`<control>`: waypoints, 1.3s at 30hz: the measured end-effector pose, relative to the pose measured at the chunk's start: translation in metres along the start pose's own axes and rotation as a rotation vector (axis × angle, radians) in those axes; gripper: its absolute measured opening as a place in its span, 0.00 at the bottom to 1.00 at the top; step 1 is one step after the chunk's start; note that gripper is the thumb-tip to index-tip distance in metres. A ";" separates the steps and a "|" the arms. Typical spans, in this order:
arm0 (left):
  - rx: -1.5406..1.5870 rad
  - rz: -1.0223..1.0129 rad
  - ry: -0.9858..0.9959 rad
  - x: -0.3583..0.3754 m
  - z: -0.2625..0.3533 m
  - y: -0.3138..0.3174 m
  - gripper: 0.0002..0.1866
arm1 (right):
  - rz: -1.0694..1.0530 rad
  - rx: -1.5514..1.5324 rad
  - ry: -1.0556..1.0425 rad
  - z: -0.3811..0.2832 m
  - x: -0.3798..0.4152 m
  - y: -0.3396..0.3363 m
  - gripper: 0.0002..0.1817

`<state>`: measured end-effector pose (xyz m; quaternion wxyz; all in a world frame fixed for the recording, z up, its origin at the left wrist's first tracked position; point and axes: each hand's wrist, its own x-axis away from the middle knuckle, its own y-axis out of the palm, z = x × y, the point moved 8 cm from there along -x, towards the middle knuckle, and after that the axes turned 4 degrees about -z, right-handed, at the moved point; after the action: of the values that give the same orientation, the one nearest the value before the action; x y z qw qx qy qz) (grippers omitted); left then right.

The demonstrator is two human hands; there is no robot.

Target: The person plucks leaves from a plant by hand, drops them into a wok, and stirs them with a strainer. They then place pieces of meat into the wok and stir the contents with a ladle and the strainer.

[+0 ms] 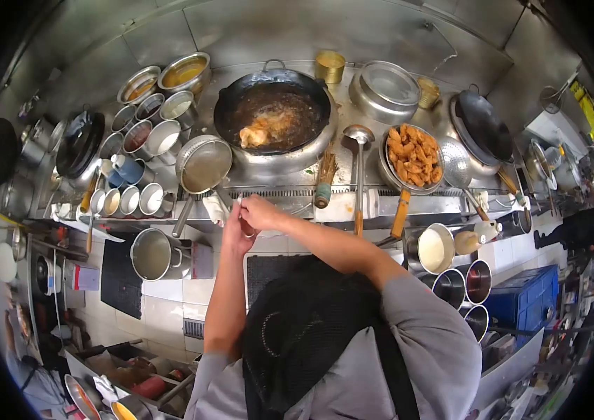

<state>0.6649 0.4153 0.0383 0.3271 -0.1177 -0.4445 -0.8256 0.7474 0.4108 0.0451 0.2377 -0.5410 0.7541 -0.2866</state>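
Both hands meet at the front edge of the stove desk [353, 204], just below the big wok [272, 115]. Left hand [236, 234] is cupped with fingers curled around something small and pale; what that thing is I cannot tell. Right hand [258, 210] lies over it with the fingers pinched together at the left hand's fingertips, touching it, a grip that looks closed on the same small thing. My judgement is that the hands are handling or wiping something between them while the food fries unattended; the next move would call for freeing one hand to take up a tool.

Outward from the wok: one white cloth [214, 208] lies just left of the hands, one strainer [204, 164] rests at the wok's lower left, one ladle [360, 164] lies to its right, and one bowl of fried pieces [414, 155] sits beyond the ladle. One second wok [484, 126] stands far right. Left of the big wok I count roughly a dozen seasoning tins [164, 136].
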 end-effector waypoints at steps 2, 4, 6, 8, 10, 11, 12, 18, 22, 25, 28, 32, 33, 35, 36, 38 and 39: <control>-0.001 -0.099 0.076 -0.049 -0.003 -0.035 0.14 | 0.072 0.025 -0.043 -0.031 0.029 -0.036 0.13; -0.010 -0.195 0.138 -0.054 0.005 -0.043 0.13 | 0.186 0.005 -0.055 -0.051 0.071 -0.087 0.13; -0.234 0.024 0.162 -0.016 0.008 -0.041 0.10 | 0.428 -0.004 -0.009 -0.046 0.127 -0.143 0.14; -0.331 0.138 0.236 0.018 -0.003 -0.058 0.16 | 0.541 -0.049 0.203 -0.026 0.181 -0.184 0.13; -0.419 0.158 0.272 0.049 -0.008 -0.073 0.19 | 0.623 -0.065 0.328 -0.005 0.230 -0.207 0.14; -0.573 0.199 0.334 0.069 -0.003 -0.077 0.23 | 0.654 -0.008 0.341 0.007 0.253 -0.212 0.14; -0.729 0.237 0.396 0.084 0.007 -0.076 0.27 | 0.687 0.050 0.352 0.017 0.273 -0.217 0.13; -1.305 0.176 0.576 0.125 0.094 -0.052 0.20 | 0.709 0.223 0.509 0.063 0.342 -0.221 0.12; -1.662 0.132 0.709 0.122 0.146 -0.026 0.20 | 0.622 0.049 0.585 0.064 0.339 -0.223 0.12; -1.939 0.066 0.700 0.113 0.181 -0.003 0.25 | 0.593 0.035 0.532 0.063 0.339 -0.222 0.11; -2.195 0.097 0.666 0.119 0.210 0.033 0.28 | 0.599 0.062 0.496 0.062 0.352 -0.232 0.11; -2.332 0.034 0.630 0.127 0.231 0.067 0.26 | 0.593 0.176 0.494 0.057 0.371 -0.247 0.11; -2.356 -0.024 0.644 0.129 0.232 0.077 0.25 | 0.604 0.127 0.524 0.059 0.376 -0.247 0.11; -2.460 -0.002 0.590 0.135 0.235 0.093 0.24 | 0.591 0.145 0.510 0.064 0.381 -0.246 0.11; -2.556 0.020 0.538 0.133 0.234 0.096 0.24 | 0.577 0.170 0.495 0.064 0.383 -0.245 0.11; -2.593 -0.006 0.556 0.121 0.237 0.099 0.25 | 0.574 0.136 0.522 0.064 0.383 -0.243 0.11; -2.642 0.034 0.580 0.119 0.239 0.103 0.25 | 0.569 0.108 0.539 0.065 0.382 -0.242 0.11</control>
<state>0.6183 0.5173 0.3018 0.0617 -0.1700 0.7608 -0.6233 0.8402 -0.0254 0.1469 0.1293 -0.2025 0.8932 -0.3801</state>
